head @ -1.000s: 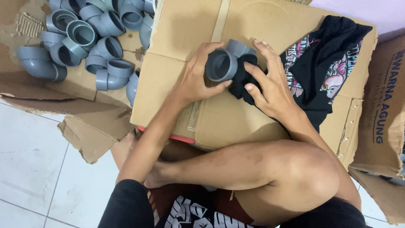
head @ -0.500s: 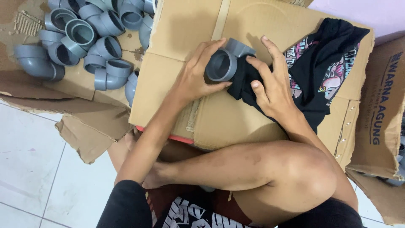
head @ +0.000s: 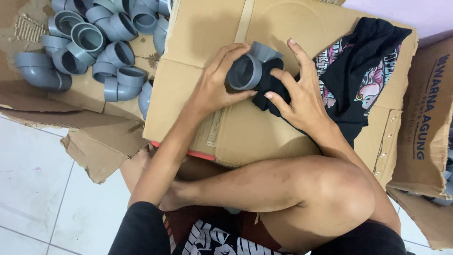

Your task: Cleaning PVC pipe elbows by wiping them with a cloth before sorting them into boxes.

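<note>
Two bare hands meet on a grey plastic elbow pipe fitting [head: 249, 67]: the left hand [head: 214, 87] is curled round its socket, and the right hand [head: 299, 97] pinches a black cotton cloth [head: 269, 85] against its far side. Best held steady while the cloth rubs, over the brown cardboard box [head: 264, 132] beneath.

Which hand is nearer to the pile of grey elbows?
Left. The left hand holds a grey fitting right of the pile of grey elbows; the right hand lies farther right.

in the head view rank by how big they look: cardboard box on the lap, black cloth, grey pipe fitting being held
1. cardboard box
2. black cloth
3. grey pipe fitting, held in the left hand
</note>
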